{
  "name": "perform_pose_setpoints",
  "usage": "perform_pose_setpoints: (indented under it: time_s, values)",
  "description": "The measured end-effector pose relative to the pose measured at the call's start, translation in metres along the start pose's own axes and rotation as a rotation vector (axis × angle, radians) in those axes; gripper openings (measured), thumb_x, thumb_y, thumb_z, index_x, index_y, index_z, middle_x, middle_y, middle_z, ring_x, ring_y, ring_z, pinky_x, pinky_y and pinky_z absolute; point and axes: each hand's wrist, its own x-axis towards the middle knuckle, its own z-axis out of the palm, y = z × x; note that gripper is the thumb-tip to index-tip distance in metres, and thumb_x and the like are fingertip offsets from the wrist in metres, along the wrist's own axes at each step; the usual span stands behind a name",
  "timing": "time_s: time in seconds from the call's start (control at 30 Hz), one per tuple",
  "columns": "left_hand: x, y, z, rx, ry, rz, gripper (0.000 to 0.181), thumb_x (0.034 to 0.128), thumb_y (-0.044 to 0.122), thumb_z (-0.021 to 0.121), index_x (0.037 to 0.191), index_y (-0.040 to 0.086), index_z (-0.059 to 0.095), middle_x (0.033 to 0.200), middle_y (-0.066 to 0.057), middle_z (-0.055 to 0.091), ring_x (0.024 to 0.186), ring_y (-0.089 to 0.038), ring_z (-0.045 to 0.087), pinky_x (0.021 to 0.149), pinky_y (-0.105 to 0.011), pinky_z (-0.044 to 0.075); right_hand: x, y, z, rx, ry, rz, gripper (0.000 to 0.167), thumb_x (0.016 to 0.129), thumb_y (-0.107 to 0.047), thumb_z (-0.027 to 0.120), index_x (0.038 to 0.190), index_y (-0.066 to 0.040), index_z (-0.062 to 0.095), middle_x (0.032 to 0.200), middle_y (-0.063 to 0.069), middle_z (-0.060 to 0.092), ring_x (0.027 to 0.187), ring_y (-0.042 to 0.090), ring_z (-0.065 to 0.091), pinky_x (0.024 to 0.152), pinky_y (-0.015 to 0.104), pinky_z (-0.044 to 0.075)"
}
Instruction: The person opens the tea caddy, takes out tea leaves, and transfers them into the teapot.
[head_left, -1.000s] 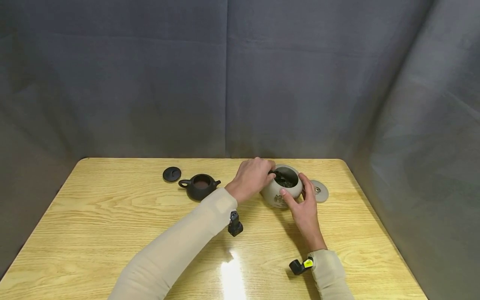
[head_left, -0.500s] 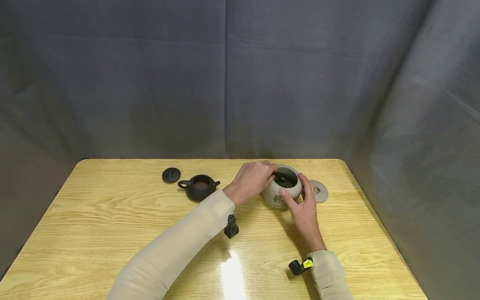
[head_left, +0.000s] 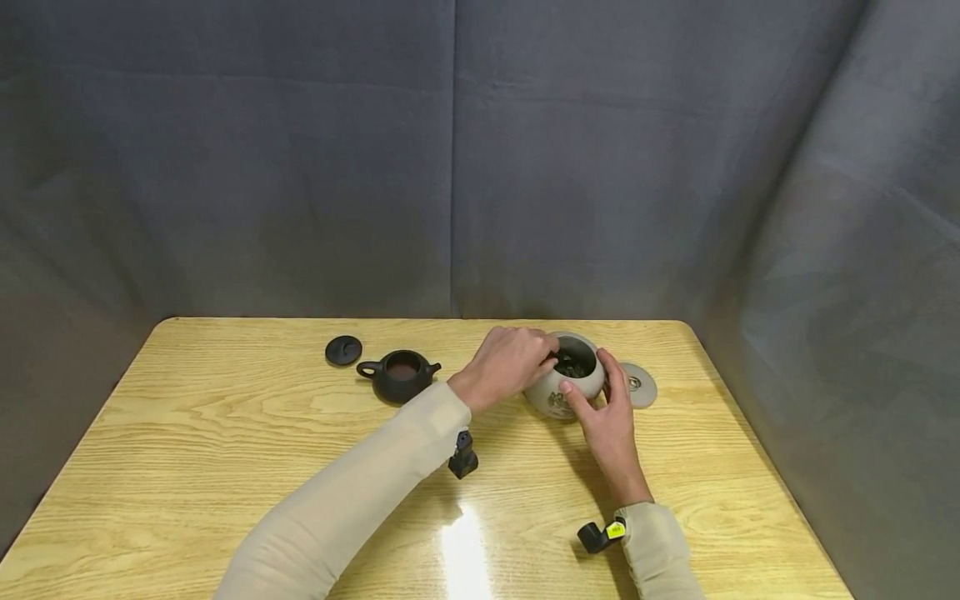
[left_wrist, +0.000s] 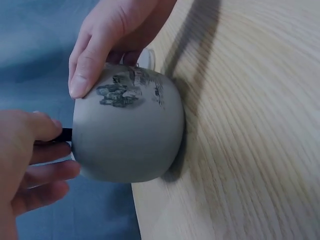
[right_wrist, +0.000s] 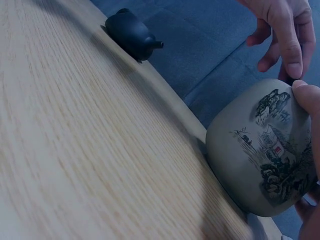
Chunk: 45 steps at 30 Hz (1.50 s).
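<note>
A thin black stick [left_wrist: 66, 135] is pinched between the thumb and first finger of the left hand [head_left: 510, 360], with the other fingers loosely bent, and its end seems to be put into the mouth of the grey jar [head_left: 542, 398]. It is probably best moved slowly and lightly, so that the rim is not knocked and the dark bits [head_left: 572, 365] inside are not crushed or spilled. The jar is set toward the right on the wooden table [head_left: 225, 467] and is gripped near its rim by the right hand [head_left: 611, 417], thumb on the front, fingers round the right side. That grip should be firm but gentle, so that the jar is not tipped or slid. Counted from left to right, there can be seen one black lid [head_left: 342, 351], one black teapot [head_left: 401, 388] with its top uncovered, one stick, one jar, and one grey lid [head_left: 642, 387] just beside the jar. Two lids and two hands are found in all, with one small camera [head_left: 463, 462] worn at each wrist. The dark bits cannot be counted.
</note>
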Motion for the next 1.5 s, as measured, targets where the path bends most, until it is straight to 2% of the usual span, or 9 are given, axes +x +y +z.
perform_pose_setpoints:
  time_s: [0.2,0.33,0.47,0.6,0.83,1.07,1.27,1.43,1.5]
  values:
    - [0.002,0.005,-0.003,-0.028,-0.046,-0.006,0.018,0.1049,0.031,0.071,0.107,0.018,0.082,0.097,0.003,0.083,0.066,-0.007,0.068,0.057,-0.024,0.050,0.001,0.000,0.001,0.022,-0.006,-0.003,0.076,0.101,-0.029,0.075,0.166,-0.020,0.035,0.170,0.008,0.031,0.160,0.027,0.033,0.134,0.053,0.024]
    - [0.004,0.010,-0.009,-0.101,-0.089,-0.021,0.019,0.1040,0.032,0.072,0.110,0.018,0.083,0.097,0.002,0.083,0.062,-0.006,0.063,0.054,-0.021,0.045,0.001,0.000,0.001,0.031,-0.012,0.002,0.076,0.102,-0.029,0.074,0.166,-0.021,0.035,0.171,0.007,0.030,0.160,0.027,0.032,0.133,0.054,0.024]
    - [0.005,0.012,-0.012,-0.219,-0.123,-0.104,0.021,0.1032,0.032,0.073,0.113,0.017,0.083,0.102,0.002,0.083,0.071,-0.005,0.069,0.060,-0.020,0.050,0.002,0.001,0.002,0.010,-0.014,0.002,0.074,0.103,-0.032,0.073,0.166,-0.022,0.035,0.170,0.007,0.031,0.160,0.026,0.033,0.133,0.054,0.025]
    - [0.005,0.008,-0.013,-0.388,-0.116,-0.223,0.017,0.1014,0.032,0.075,0.105,0.017,0.084,0.102,0.003,0.083,0.083,-0.008,0.073,0.069,-0.021,0.054,0.003,0.001,0.002,-0.012,-0.009,0.001,0.076,0.103,-0.034,0.074,0.166,-0.022,0.035,0.170,0.006,0.032,0.161,0.026,0.032,0.134,0.054,0.024]
    - [0.000,-0.004,-0.007,-0.681,-0.067,-0.362,0.014,0.0987,0.028,0.078,0.095,0.015,0.083,0.089,0.001,0.081,0.076,-0.011,0.072,0.064,-0.021,0.050,0.003,0.001,0.002,-0.001,-0.003,-0.004,0.077,0.102,-0.035,0.075,0.166,-0.022,0.035,0.169,0.005,0.033,0.161,0.024,0.032,0.134,0.053,0.024]
    - [-0.006,-0.012,-0.005,-0.922,-0.056,-0.505,0.010,0.0994,0.025,0.077,0.098,0.016,0.082,0.093,-0.002,0.082,0.087,-0.025,0.081,0.066,-0.025,0.055,0.003,0.002,0.003,0.004,-0.002,-0.006,0.078,0.102,-0.034,0.075,0.166,-0.021,0.035,0.170,0.006,0.032,0.161,0.025,0.031,0.134,0.053,0.024]
    - [-0.007,-0.018,-0.008,-0.978,-0.016,-0.537,0.014,0.1011,0.021,0.074,0.102,0.010,0.083,0.094,-0.005,0.083,0.094,-0.034,0.080,0.070,-0.034,0.062,0.005,0.004,0.002,0.005,0.012,-0.011,0.076,0.101,-0.033,0.076,0.166,-0.022,0.037,0.168,0.006,0.034,0.160,0.025,0.033,0.134,0.052,0.025]
    - [-0.007,-0.024,-0.011,-0.959,0.009,-0.543,0.014,0.1007,0.023,0.075,0.102,0.012,0.083,0.093,-0.007,0.083,0.091,-0.027,0.080,0.077,-0.040,0.065,0.008,0.004,0.002,0.008,0.017,-0.037,0.074,0.101,-0.029,0.075,0.165,-0.019,0.038,0.166,0.009,0.037,0.158,0.028,0.035,0.133,0.054,0.025]
    - [-0.009,-0.026,-0.010,-0.962,0.016,-0.551,0.013,0.1007,0.024,0.075,0.100,0.014,0.082,0.095,-0.008,0.083,0.091,-0.027,0.080,0.076,-0.038,0.065,0.009,0.004,0.003,0.008,0.014,-0.037,0.074,0.102,-0.030,0.075,0.165,-0.019,0.038,0.166,0.009,0.037,0.159,0.028,0.035,0.133,0.054,0.025]
